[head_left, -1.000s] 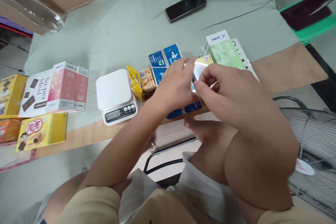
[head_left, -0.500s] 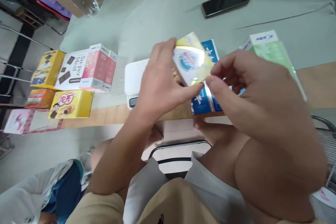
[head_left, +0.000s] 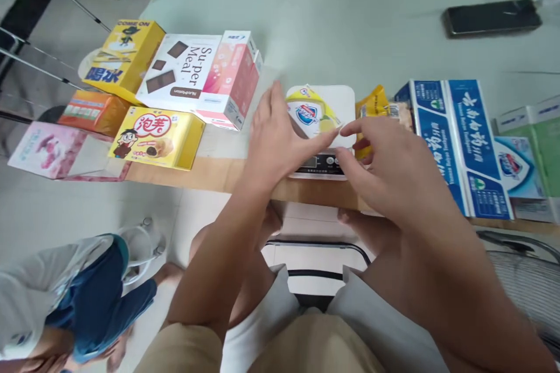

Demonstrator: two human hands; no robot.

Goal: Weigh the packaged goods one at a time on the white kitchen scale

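A yellow-and-white soap box (head_left: 308, 112) with a blue-and-red shield logo sits slantwise over the white kitchen scale (head_left: 343, 99). Whether its underside fully rests on the plate, I cannot tell. My left hand (head_left: 275, 140) grips the box from the left, thumb stretched along its near edge. At its right corner are the thumb and forefinger of my right hand (head_left: 389, 157), closed around that corner. The scale's dark display panel (head_left: 324, 163) shows partly below my left thumb. A yellow snack packet (head_left: 374, 104) lies just right of the scale, partly behind my right hand.
Left stand a yellow snack box (head_left: 151, 137), a white Super Meal box (head_left: 175, 70), a pink box (head_left: 230, 78) and an orange packet (head_left: 94, 111). Blue toothpaste boxes (head_left: 475, 145) and a green box (head_left: 546, 140) lie right. A phone (head_left: 492, 17) lies farther back. A seated person (head_left: 87, 303) is lower left.
My hands have brought the soap box left and down, from above the toothpaste boxes to the scale. The view has shifted, showing more of the scale and the blue boxes.
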